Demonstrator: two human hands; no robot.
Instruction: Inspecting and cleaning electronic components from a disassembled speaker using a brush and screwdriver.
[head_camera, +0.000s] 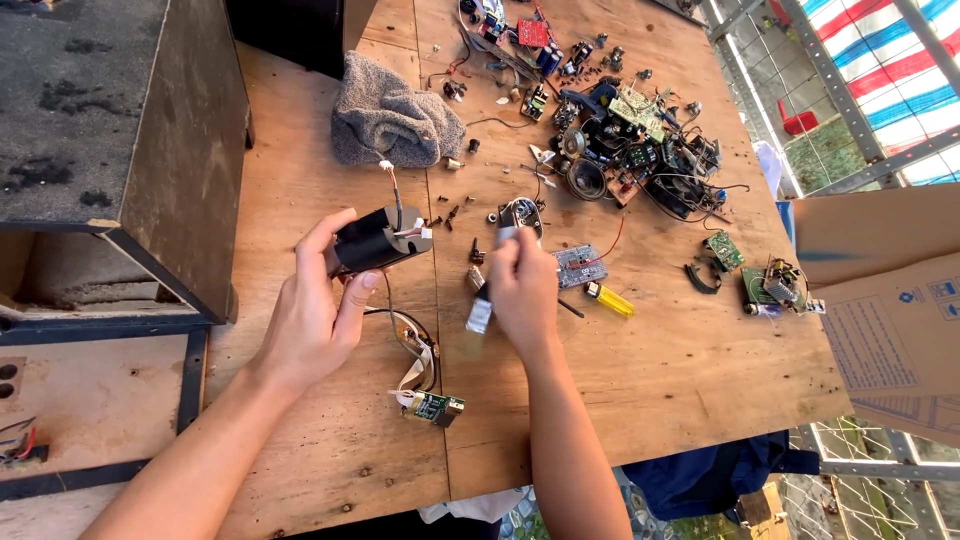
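Two bare forearms reach up from the lower edge over a plywood bench (660, 390). Closed around a black cylindrical part (375, 242), the left hand (312, 318) holds it just above the wood, thumb underneath and fingers wrapped over the far side; thin white and red wires (392, 190) rise from the part's right end. Just to its right, the right hand (522, 290) is closed on a slim tool with a silvery handle (480, 313), which hangs below the fingers. Below and between the hands lies a small green circuit board (434, 406) on a looped ribbon cable (415, 345). Right of the right hand sit a clear plastic piece (580, 266) and a yellow lighter (610, 300). Beyond both hands lie a grey cloth (395, 120) and a heap of dismantled electronics (625, 140), with small screws scattered between.
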